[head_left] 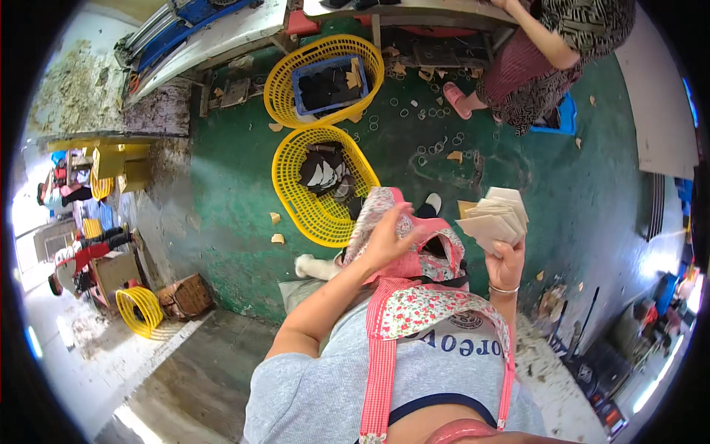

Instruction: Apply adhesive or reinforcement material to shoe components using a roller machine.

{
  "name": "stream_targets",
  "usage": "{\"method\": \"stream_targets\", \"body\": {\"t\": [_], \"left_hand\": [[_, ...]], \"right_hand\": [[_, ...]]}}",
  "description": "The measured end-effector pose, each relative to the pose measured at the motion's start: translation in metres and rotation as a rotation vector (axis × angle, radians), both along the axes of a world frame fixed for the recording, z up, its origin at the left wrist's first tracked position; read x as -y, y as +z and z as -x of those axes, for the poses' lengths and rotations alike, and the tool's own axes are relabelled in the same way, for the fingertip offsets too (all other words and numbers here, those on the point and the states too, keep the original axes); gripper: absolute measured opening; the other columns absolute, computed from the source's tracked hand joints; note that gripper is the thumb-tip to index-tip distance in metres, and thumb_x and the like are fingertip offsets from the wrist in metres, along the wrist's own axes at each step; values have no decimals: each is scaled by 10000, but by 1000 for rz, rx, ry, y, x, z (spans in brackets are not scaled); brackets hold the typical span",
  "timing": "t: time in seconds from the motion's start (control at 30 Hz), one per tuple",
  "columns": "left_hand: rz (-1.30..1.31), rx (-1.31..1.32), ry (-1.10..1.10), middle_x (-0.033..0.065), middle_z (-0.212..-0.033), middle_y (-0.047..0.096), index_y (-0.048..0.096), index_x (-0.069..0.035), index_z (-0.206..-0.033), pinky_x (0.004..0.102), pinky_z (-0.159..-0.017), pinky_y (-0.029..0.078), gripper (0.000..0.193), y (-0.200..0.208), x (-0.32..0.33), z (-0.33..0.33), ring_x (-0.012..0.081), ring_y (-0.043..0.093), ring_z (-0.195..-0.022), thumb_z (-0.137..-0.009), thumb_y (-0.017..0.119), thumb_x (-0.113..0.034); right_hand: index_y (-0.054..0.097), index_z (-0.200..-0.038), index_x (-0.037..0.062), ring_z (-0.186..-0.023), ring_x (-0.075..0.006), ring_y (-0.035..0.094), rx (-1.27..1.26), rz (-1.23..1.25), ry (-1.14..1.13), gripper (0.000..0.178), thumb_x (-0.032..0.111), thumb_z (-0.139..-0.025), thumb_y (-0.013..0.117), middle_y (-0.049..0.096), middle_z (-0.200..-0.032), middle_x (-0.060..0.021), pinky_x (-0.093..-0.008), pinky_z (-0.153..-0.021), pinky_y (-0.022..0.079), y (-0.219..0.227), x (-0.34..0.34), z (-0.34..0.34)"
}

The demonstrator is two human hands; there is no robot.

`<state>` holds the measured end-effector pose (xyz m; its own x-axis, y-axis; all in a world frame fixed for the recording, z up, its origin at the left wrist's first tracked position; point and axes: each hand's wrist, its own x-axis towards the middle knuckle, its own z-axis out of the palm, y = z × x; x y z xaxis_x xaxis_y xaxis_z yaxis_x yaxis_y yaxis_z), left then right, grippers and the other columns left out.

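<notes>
My right hand (506, 265) is closed round the lower end of a fanned stack of flat off-white pieces (497, 216) with angled corners; they look like cut card, but I cannot tell the material. A tan edge shows at the stack's left side. My left hand (390, 238) is raised over the lap of my pink floral apron (411, 309), fingers apart and nothing visible in them. Just beyond that hand stands an oval yellow plastic basket (302, 198) holding dark and white pieces (324, 169).
A second yellow basket (275, 83) stands farther off, with a blue crate (302, 95) of black pieces inside. Rings and tan scraps litter the green floor (237, 185). Another person (518, 89) is at the far right beside a worktable (414, 10). A blue bin (565, 118) stands near them.
</notes>
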<state>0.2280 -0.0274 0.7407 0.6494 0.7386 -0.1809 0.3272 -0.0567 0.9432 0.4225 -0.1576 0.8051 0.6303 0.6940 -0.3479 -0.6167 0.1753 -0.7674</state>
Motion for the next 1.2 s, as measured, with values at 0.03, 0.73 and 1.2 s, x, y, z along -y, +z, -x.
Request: {"method": "stream_targets", "body": {"t": [0.03, 0.73, 1.2], "left_hand": [[-6, 2, 26, 138, -1084, 528, 456, -24, -1133, 340, -881, 418, 329, 26, -4, -24, 223, 511, -1053, -825, 545, -97], [1329, 884, 639, 105, -1114, 501, 383, -62, -1205, 359, -848, 466, 393, 47, -285, -207, 210, 532, -1015, -869, 523, -209], [1081, 899, 995, 79, -1086, 518, 389, -85, -1201, 321, -813, 489, 500, 49, -380, -266, 190, 542, -988, -760, 580, 53]], "right_hand": [[396, -1222, 39, -1065, -268, 500, 151, 35, 107, 601, -82, -645, 509, 490, -1157, -124, -368, -907, 409, 2, -17, -17], [506, -1061, -9, -1145, -409, 415, 1488, -242, 979, 458, 131, -646, 640, 486, -1173, -210, -478, -944, 347, 24, -393, -158], [553, -953, -47, -942, -348, 532, 1253, -197, 1013, 349, 62, -639, 658, 509, -1098, -209, -384, -799, 444, 1, -531, -205]]}}
